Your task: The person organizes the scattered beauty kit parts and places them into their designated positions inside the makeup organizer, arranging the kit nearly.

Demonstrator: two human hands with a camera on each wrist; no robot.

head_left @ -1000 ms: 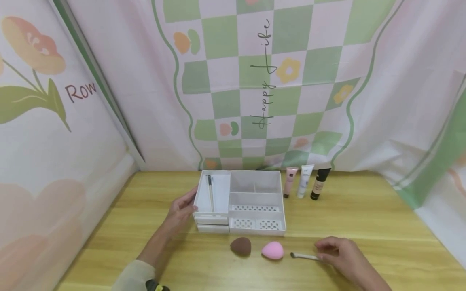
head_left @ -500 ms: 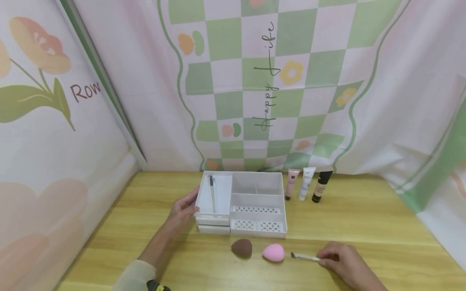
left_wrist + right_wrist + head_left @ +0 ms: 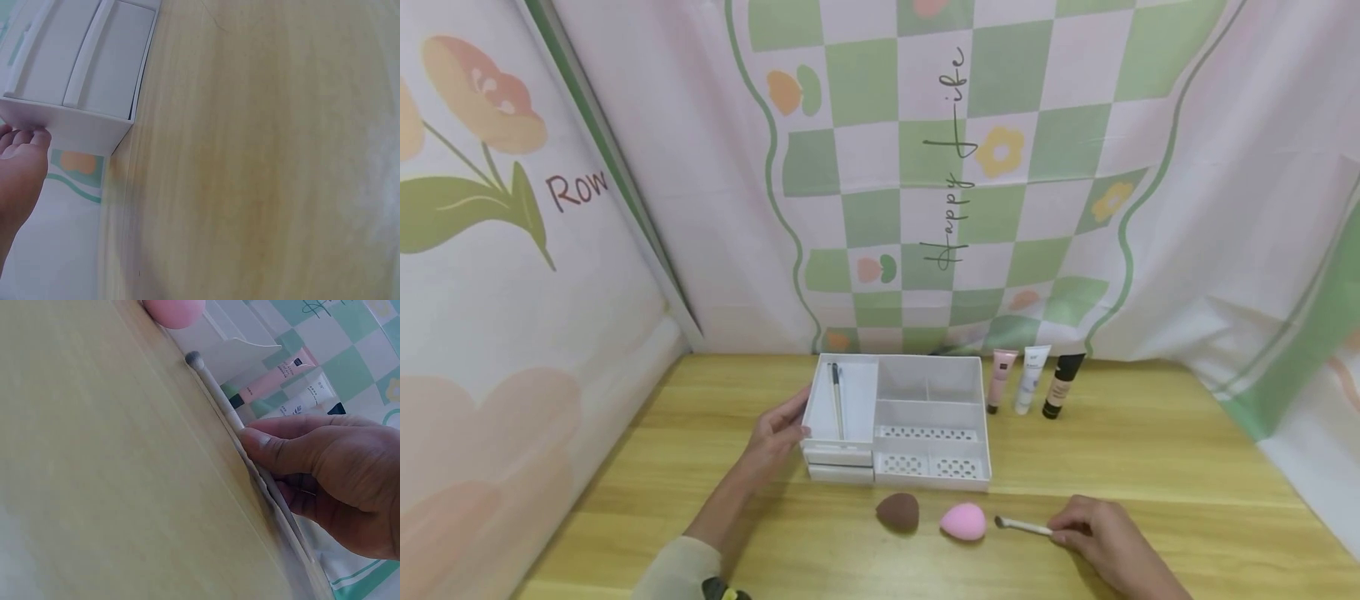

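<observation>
My left hand (image 3: 775, 433) rests against the left side of a white compartment organizer (image 3: 932, 483), its thumb at the front left corner. In the left wrist view, the fingertips (image 3: 41, 136) touch the organizer's side wall next to two drawers (image 3: 107, 59). My right hand (image 3: 1101, 533) pinches the handle of a small makeup brush (image 3: 1026, 526) between thumb and fingers. The brush's dark bristle head points left, close over the table, as the right wrist view shows. To its left lie a pink makeup sponge (image 3: 964, 522) and a brown makeup sponge (image 3: 898, 512).
Two slim brushes (image 3: 837, 404) lie in the organizer's left top tray. Right of it stand a pink tube (image 3: 1001, 382), a white tube (image 3: 1032, 380) and a black-and-beige tube (image 3: 1062, 387). A patterned curtain (image 3: 925, 208) hangs behind the wooden table (image 3: 1150, 450).
My right hand has closed its pinch on the brush handle and shifted it slightly left. The left hand stays at the organizer. The head view has tilted slightly.
</observation>
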